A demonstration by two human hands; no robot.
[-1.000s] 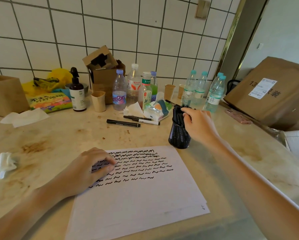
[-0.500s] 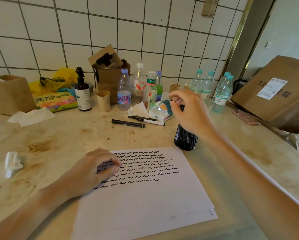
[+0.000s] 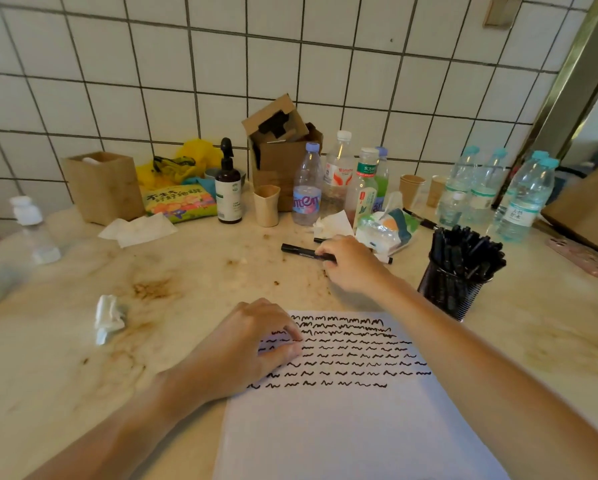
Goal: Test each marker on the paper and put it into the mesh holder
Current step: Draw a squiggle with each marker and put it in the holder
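R hand (image 3: 351, 263) curls onto black marker (image 3: 301, 252) beyond the paper (image 3: 353, 427), grip prob. just closing. L hand (image 3: 256, 351), fingers loosely bent, pins the sheet. Lift level, uncap, squiggle below last row; mesh holder (image 3: 453, 292) right of R wrist.

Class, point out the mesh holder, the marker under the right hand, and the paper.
mesh holder (image 3: 444, 299): head view, its mesh wall.
marker (image 3: 299, 251): head view, bare barrel left of the fingers.
paper (image 3: 353, 431): head view, its blank lower half.
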